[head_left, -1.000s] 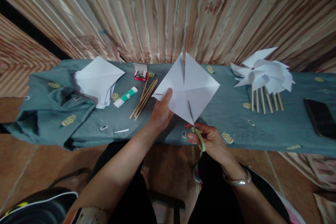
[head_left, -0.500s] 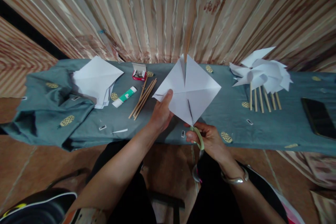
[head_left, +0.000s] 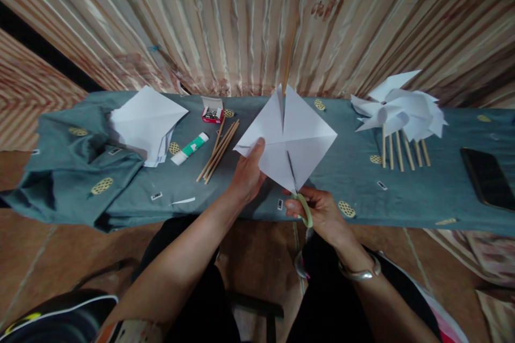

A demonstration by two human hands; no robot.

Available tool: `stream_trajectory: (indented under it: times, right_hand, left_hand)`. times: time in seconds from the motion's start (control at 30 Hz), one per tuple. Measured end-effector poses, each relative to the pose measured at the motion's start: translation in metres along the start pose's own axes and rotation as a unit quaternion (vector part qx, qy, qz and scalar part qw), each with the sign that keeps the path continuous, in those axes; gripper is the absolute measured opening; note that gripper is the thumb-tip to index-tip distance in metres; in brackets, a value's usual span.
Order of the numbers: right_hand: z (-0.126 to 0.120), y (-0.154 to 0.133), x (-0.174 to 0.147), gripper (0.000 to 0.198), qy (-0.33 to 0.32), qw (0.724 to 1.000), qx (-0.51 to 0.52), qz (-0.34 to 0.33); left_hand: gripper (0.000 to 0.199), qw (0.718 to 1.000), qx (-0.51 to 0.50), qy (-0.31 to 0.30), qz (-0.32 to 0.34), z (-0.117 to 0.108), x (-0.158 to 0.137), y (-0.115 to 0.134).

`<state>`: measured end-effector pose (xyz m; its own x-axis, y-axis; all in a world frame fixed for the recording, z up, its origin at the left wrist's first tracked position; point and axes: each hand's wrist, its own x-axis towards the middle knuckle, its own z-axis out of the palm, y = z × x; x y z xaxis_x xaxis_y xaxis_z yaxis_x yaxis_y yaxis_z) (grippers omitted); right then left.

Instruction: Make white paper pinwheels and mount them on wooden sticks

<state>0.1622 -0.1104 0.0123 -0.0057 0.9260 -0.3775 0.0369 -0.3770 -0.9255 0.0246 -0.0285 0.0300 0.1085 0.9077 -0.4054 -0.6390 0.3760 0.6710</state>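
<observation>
A square sheet of white paper [head_left: 306, 134] is held up over the table, corner toward me, with creases across it and a slit running in from its far corner. My left hand [head_left: 248, 174] pinches its left part, thumb on top. In my right hand [head_left: 317, 211] are scissors [head_left: 306, 211] with pale green handles. Their blades lie along the crease at the paper's near corner, one blade showing on top of the sheet. The fingers under the paper are partly hidden.
On the cloth-covered table [head_left: 338, 171] lie a stack of paper [head_left: 148, 118], a glue stick [head_left: 190, 148], wooden sticks [head_left: 219, 153] and a small red box of metal pins [head_left: 212, 112]. To the right are paper pinwheels [head_left: 406, 112] on sticks and a phone [head_left: 488, 178]. A curtain [head_left: 257, 27] hangs behind.
Hardly anything differs. The paper's right corner has shifted very slightly left, and the view has moved a touch; both hands keep their hold on the paper and scissors.
</observation>
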Motion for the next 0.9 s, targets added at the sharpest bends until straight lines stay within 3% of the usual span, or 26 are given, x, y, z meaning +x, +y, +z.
stream_trajectory:
  times: [0.53, 0.9]
  right_hand:
    - [0.002, -0.004, 0.001, 0.05, -0.005, 0.999, -0.021, -0.025]
    - [0.005, -0.01, 0.0, 0.051, -0.006, 1.0, -0.006, -0.005]
  left_hand:
    - [0.016, 1.0, -0.005, 0.007, -0.009, -0.001, -0.002, -0.001]
    - [0.018, 1.0, 0.001, 0.014, -0.013, -0.002, -0.002, -0.001]
